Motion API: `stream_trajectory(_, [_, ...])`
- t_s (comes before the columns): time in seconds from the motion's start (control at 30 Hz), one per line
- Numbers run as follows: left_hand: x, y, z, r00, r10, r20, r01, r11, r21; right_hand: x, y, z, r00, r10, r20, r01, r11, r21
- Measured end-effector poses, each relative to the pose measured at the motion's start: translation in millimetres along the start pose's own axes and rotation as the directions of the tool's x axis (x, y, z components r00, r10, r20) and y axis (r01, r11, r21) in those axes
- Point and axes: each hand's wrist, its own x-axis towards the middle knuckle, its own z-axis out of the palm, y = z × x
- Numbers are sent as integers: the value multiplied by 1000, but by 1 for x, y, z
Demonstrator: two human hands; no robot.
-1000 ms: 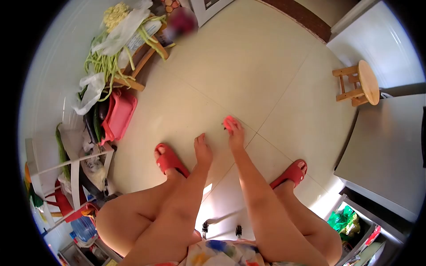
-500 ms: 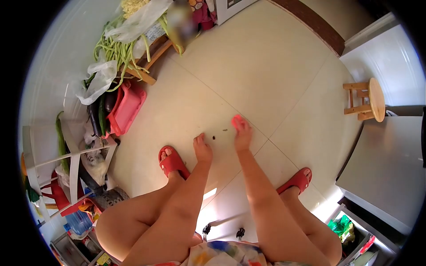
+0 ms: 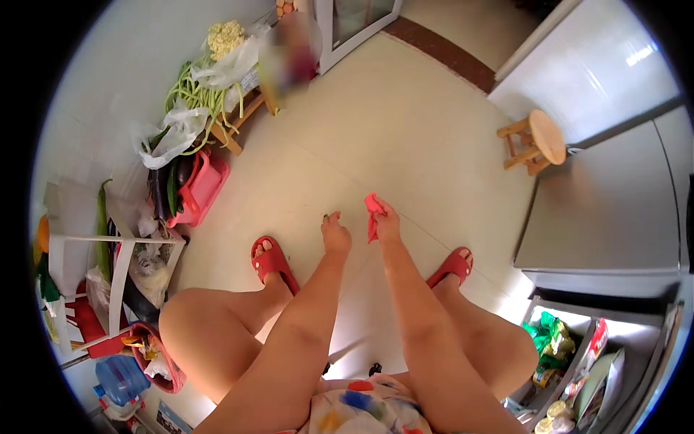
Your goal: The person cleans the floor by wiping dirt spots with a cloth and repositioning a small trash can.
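My right hand (image 3: 388, 223) is closed around a crumpled pink cloth (image 3: 373, 208), part of which hangs below the fingers. To its left, my left hand (image 3: 336, 233) has its fingers drawn together, with a tiny dark bit (image 3: 326, 218) at the fingertips, too small to identify. Both hands are apart from each other, above the pale tiled floor (image 3: 340, 137) and between two feet in red slippers (image 3: 274, 263).
Green beans (image 3: 194, 94) lie on a wooden stand at the left, above a pink basket (image 3: 201, 189) with eggplants. A white rack (image 3: 124, 275) stands lower left. At right are a wooden stool (image 3: 547, 137), a grey fridge (image 3: 603, 202) and an open drawer (image 3: 593, 318). A blurred figure is at the top.
The pink cloth now hangs looser from my right hand. Dark bits seen on the floor between my hands no longer show there. A dark bit now shows at my left fingertips. The view has shifted.
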Motion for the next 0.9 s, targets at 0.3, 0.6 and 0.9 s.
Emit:
stream_trajectory(0.3, [-62, 34, -27, 988, 145, 52, -142, 988, -55, -88, -50, -19, 986, -7, -164, 60, 946, 319])
stream_trajectory(0.6, [-100, 33, 5, 953, 244, 183, -251, 968, 16, -113, -23, -92, 929, 38, -367, 83, 948, 307])
stream_trajectory(0.9, [-113, 1, 76, 885, 244, 397, -310, 944, 111, -120, 99, -279, 623, 109, -774, 72, 978, 195])
